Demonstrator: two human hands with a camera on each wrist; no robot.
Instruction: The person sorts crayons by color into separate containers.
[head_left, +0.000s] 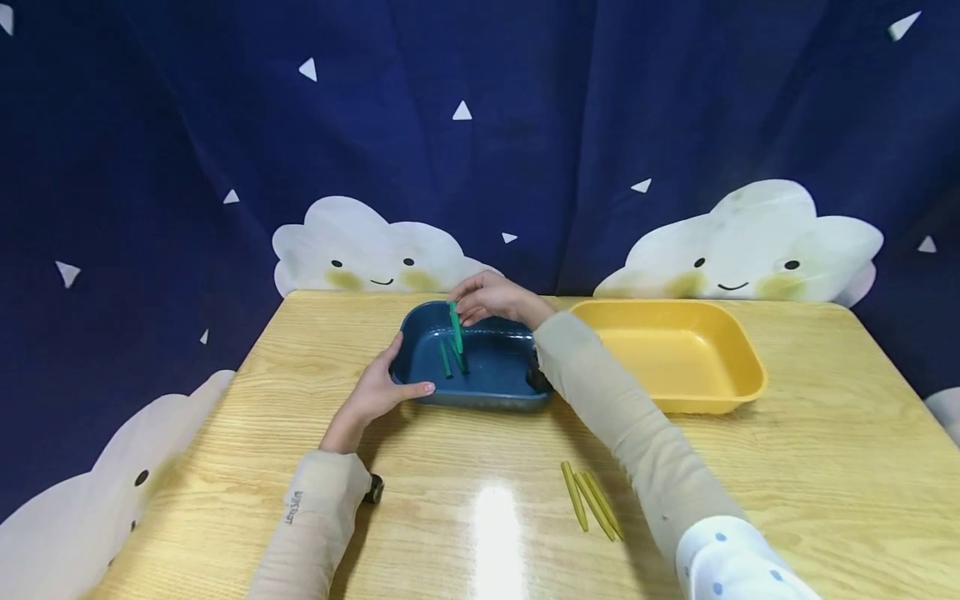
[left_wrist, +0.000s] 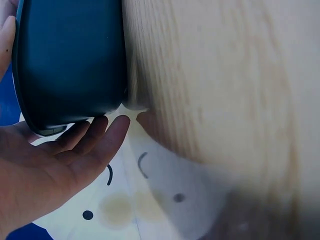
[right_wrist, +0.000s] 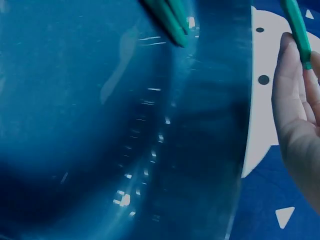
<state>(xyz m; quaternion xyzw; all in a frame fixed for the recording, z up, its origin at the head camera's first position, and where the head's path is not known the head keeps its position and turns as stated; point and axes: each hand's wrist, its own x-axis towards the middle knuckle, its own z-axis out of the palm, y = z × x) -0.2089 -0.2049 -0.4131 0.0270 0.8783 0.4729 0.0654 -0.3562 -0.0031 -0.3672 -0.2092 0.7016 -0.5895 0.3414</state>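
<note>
A dark blue plastic basin (head_left: pixel 491 362) stands on the wooden table. My left hand (head_left: pixel 377 386) holds its left end, thumb along the front rim and fingers round the corner; in the left wrist view the fingers (left_wrist: pixel 107 137) lie against the outer wall. Over the basin's back left part, my right hand (head_left: pixel 491 298) pinches a slim green stick (head_left: pixel 455 321) near its upper end, the stick pointing down into the basin. Below it, other green sticks (head_left: pixel 446 360) lie on the basin floor. The right wrist view shows the pinched stick (right_wrist: pixel 298 35) between thumb and fingers.
A yellow basin (head_left: pixel 738 367) stands to the right of the blue one, partly behind my right forearm. Three yellow sticks (head_left: pixel 592 504) lie on the table (head_left: pixel 435 517) nearer to me. A dark blue curtain (head_left: pixel 525 150) with clouds hangs behind the table.
</note>
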